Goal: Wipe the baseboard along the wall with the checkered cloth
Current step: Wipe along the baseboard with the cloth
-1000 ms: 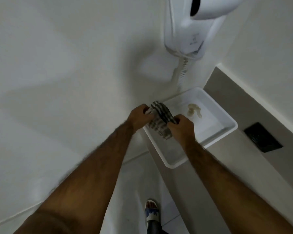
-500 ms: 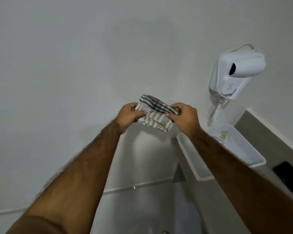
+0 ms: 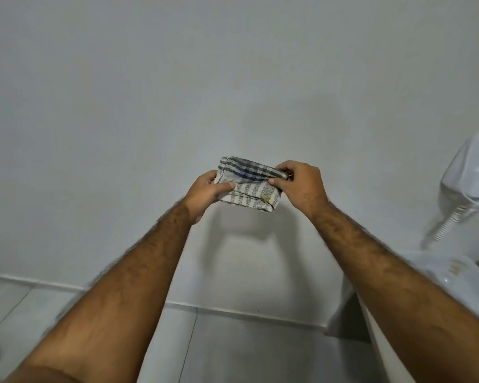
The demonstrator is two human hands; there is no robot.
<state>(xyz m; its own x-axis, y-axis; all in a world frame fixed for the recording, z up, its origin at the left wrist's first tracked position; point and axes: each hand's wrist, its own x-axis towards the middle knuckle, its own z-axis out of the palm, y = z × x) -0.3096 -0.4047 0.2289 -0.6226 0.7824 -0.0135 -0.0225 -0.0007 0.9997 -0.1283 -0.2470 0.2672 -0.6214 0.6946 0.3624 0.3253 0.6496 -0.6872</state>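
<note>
The checkered cloth, grey and white with a yellowish stain near its lower right corner, is folded into a small rectangle and held out in front of the white wall. My left hand pinches its left edge and my right hand pinches its upper right edge. The white baseboard runs along the foot of the wall, well below the cloth, partly hidden behind my forearms.
A white wall-mounted hair dryer with a coiled cord hangs at the right edge. Below it a white tray sits on a counter at the lower right. Grey floor tiles lie under my arms.
The view has swung left, away from the tray and hair dryer. Both hands lifted the cloth off the tray and now hold it flatter in front of the bare wall.
</note>
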